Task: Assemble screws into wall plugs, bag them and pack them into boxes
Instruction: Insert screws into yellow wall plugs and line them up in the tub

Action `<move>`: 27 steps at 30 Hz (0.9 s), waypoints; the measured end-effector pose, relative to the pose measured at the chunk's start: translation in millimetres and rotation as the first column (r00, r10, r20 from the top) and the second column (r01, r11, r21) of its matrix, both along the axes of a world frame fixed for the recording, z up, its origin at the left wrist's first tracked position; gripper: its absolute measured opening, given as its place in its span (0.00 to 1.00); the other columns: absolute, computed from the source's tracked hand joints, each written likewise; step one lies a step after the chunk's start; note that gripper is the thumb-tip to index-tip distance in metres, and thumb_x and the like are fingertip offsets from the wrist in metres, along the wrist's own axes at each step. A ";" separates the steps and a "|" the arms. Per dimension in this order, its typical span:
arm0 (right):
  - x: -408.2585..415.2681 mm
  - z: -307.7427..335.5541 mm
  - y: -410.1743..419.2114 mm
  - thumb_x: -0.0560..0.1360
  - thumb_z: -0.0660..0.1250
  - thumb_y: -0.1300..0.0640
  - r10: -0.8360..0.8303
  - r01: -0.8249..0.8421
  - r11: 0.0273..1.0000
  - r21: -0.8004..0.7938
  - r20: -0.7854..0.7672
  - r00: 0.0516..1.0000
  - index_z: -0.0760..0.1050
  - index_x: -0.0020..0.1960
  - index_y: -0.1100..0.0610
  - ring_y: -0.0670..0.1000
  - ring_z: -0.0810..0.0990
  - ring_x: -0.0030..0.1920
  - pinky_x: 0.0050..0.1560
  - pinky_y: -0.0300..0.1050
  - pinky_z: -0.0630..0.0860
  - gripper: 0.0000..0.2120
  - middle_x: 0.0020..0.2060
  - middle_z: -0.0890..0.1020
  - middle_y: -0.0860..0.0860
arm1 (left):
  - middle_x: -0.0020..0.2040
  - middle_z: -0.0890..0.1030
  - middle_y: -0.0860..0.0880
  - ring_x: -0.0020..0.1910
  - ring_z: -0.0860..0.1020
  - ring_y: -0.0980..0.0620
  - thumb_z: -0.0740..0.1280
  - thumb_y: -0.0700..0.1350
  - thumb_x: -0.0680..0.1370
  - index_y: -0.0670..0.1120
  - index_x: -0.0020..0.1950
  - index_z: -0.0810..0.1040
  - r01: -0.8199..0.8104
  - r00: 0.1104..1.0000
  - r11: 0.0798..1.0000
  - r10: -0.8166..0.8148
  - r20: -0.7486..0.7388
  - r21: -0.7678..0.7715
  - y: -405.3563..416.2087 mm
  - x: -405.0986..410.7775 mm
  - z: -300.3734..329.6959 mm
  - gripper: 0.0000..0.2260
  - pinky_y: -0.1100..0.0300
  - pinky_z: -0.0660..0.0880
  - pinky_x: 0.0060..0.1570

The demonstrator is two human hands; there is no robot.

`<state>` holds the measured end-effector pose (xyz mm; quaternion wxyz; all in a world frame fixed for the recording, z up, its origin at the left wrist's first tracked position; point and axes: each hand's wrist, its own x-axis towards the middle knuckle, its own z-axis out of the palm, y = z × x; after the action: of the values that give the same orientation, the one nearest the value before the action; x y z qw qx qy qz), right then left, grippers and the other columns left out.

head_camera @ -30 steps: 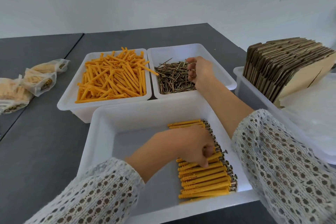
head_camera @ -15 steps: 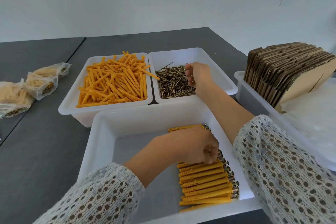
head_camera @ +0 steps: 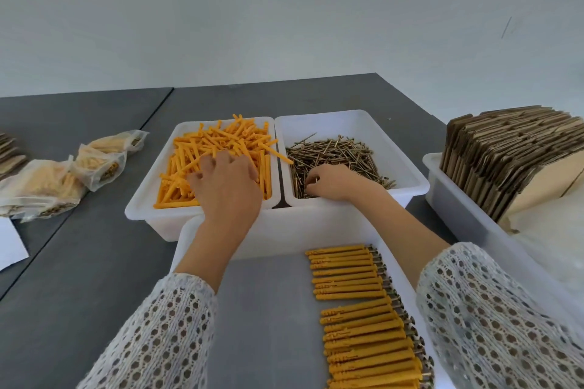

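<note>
A white bin (head_camera: pixel 139 208) at centre holds loose orange wall plugs (head_camera: pixel 221 142). My left hand (head_camera: pixel 226 186) reaches into it with fingers spread, resting on the plugs. The bin beside it on the right (head_camera: pixel 407 180) holds brass screws (head_camera: pixel 341 151). My right hand (head_camera: pixel 331 181) is down in the near part of that pile, fingers curled and pinching at screws. In the large near tray (head_camera: pixel 284 230) a neat row of assembled plugs with screws (head_camera: pixel 357 309) lies along the right side.
Several filled plastic bags (head_camera: pixel 94 164) lie on the dark table at the left, with a white sheet (head_camera: pixel 9 246) near the left edge. A bin on the right (head_camera: pixel 458 215) holds a stack of flat cardboard boxes (head_camera: pixel 505 148).
My left hand left the row of assembled plugs in the near tray and moved forward into the plug bin. My right hand dropped lower into the screws.
</note>
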<state>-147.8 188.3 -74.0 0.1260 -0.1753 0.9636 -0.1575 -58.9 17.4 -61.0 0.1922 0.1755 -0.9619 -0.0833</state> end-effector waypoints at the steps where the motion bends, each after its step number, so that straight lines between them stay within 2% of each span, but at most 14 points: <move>1: 0.1 0.5 0.3 0.78 0.62 0.50 0.003 -0.003 1.000 0.017 -0.001 1.000 0.76 0.47 0.50 0.55 0.77 0.53 0.58 0.55 0.75 0.07 0.48 0.80 0.52 | 0.64 0.74 0.47 0.69 0.64 0.39 0.62 0.43 0.79 0.54 0.53 0.81 -0.053 0.993 0.998 0.051 0.106 0.020 -3.9 -1.1 -0.8 0.10 0.40 0.61 0.66; 3: -0.7 0.7 0.7 0.77 0.61 0.53 0.003 -0.003 0.999 0.032 0.002 1.000 0.70 0.36 0.54 0.55 0.76 0.44 0.49 0.51 0.75 0.11 0.38 0.76 0.52 | 0.66 0.72 0.46 0.73 0.59 0.36 0.60 0.45 0.80 0.55 0.55 0.80 -0.079 0.972 0.990 0.051 0.228 0.116 -9.7 -3.1 -3.3 0.11 0.36 0.57 0.70; 6: 0.3 1.3 1.1 0.77 0.61 0.55 -0.019 0.019 1.000 0.006 0.003 1.000 0.65 0.32 0.56 0.51 0.69 0.32 0.35 0.44 0.66 0.16 0.29 0.70 0.50 | 0.65 0.75 0.47 0.74 0.59 0.37 0.60 0.45 0.80 0.55 0.54 0.81 -0.022 0.978 0.988 -0.011 0.208 0.156 -14.8 -4.2 -6.3 0.11 0.36 0.57 0.70; 8: 0.8 0.8 2.4 0.77 0.62 0.56 -0.059 0.058 0.996 -0.063 -0.016 0.998 0.63 0.30 0.56 0.49 0.65 0.28 0.32 0.43 0.63 0.18 0.26 0.66 0.49 | 0.62 0.78 0.47 0.71 0.63 0.40 0.59 0.45 0.80 0.55 0.53 0.82 0.009 0.984 0.991 -0.033 0.178 0.135 -15.8 -4.6 -7.0 0.12 0.38 0.61 0.69; 10: 1.9 -0.6 3.4 0.77 0.63 0.58 -0.122 0.110 0.979 -0.169 -0.063 0.990 0.63 0.30 0.56 0.50 0.63 0.26 0.31 0.42 0.65 0.18 0.24 0.66 0.49 | 0.59 0.80 0.48 0.69 0.66 0.41 0.59 0.45 0.79 0.55 0.52 0.82 0.016 0.989 0.990 -0.036 0.144 0.139 -16.0 -5.0 -8.1 0.12 0.40 0.63 0.67; 12: 3.3 -0.9 4.8 0.77 0.62 0.60 -0.182 0.139 0.958 -0.251 -0.161 0.970 0.67 0.32 0.60 0.51 0.66 0.27 0.32 0.43 0.67 0.15 0.25 0.70 0.53 | 0.57 0.81 0.49 0.66 0.69 0.41 0.60 0.44 0.79 0.55 0.52 0.82 0.023 0.994 0.986 -0.040 0.101 0.163 -16.2 -6.1 -10.0 0.12 0.42 0.66 0.67; 14: 3.1 0.7 6.4 0.76 0.59 0.65 -0.227 0.136 0.932 -0.335 -0.250 0.941 0.75 0.37 0.64 0.50 0.70 0.29 0.33 0.43 0.72 0.11 0.30 0.78 0.56 | 0.56 0.82 0.49 0.63 0.73 0.42 0.61 0.41 0.78 0.53 0.53 0.83 0.042 0.997 0.976 -0.054 0.052 0.212 -16.5 -6.7 -11.3 0.12 0.44 0.71 0.64; 15: 3.1 1.8 7.0 0.76 0.58 0.66 -0.258 0.133 0.909 -0.394 -0.284 0.923 0.79 0.41 0.63 0.48 0.71 0.29 0.32 0.41 0.73 0.12 0.32 0.80 0.53 | 0.56 0.82 0.48 0.61 0.75 0.42 0.62 0.40 0.78 0.52 0.55 0.83 0.058 0.998 0.970 -0.064 0.021 0.234 -16.5 -6.6 -11.7 0.13 0.44 0.74 0.62; 17: 3.8 3.9 8.5 0.77 0.58 0.68 -0.336 0.120 0.848 -0.516 -0.349 0.875 0.82 0.45 0.59 0.44 0.71 0.27 0.30 0.35 0.68 0.14 0.30 0.77 0.45 | 0.59 0.81 0.47 0.58 0.77 0.44 0.62 0.36 0.78 0.49 0.59 0.82 0.095 0.994 0.957 -0.077 -0.078 0.274 -15.3 -6.5 -12.1 0.15 0.47 0.77 0.58; 20: 5.8 6.7 9.6 0.78 0.61 0.68 -0.406 0.075 0.777 -0.625 -0.406 0.819 0.82 0.48 0.56 0.43 0.72 0.28 0.30 0.28 0.64 0.12 0.32 0.75 0.40 | 0.60 0.79 0.46 0.59 0.77 0.47 0.61 0.33 0.78 0.45 0.61 0.80 0.217 0.940 0.938 -0.126 -0.317 0.272 -12.2 -5.9 -11.8 0.15 0.56 0.73 0.58; 22: 7.5 7.5 8.8 0.78 0.62 0.66 -0.425 0.061 0.746 -0.663 -0.404 0.810 0.81 0.49 0.56 0.43 0.74 0.31 0.33 0.29 0.69 0.10 0.34 0.76 0.40 | 0.58 0.79 0.48 0.58 0.76 0.49 0.61 0.35 0.80 0.44 0.60 0.80 0.307 0.878 0.928 -0.191 -0.439 0.211 -10.6 -6.4 -11.2 0.12 0.58 0.71 0.58; 25: 9.0 8.2 6.2 0.78 0.63 0.66 -0.462 0.051 0.698 -0.715 -0.395 0.794 0.76 0.54 0.56 0.45 0.74 0.33 0.35 0.35 0.72 0.09 0.34 0.75 0.45 | 0.50 0.79 0.51 0.50 0.76 0.52 0.60 0.36 0.82 0.45 0.53 0.78 0.388 0.807 0.904 -0.239 -0.541 0.180 -8.7 -8.1 -9.4 0.08 0.60 0.74 0.50; 27: 9.9 9.5 5.2 0.78 0.63 0.66 -0.490 0.057 0.659 -0.750 -0.370 0.789 0.71 0.59 0.55 0.46 0.74 0.33 0.34 0.31 0.71 0.11 0.34 0.75 0.47 | 0.46 0.77 0.54 0.45 0.75 0.56 0.61 0.36 0.81 0.48 0.50 0.74 0.443 0.769 0.875 -0.259 -0.585 0.194 -5.8 -8.2 -8.1 0.08 0.61 0.73 0.42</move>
<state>-137.9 193.5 -64.4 -0.2560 -0.0923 0.8374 -0.4740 -67.1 11.6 -69.1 0.4054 -0.0119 -0.8564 -0.3196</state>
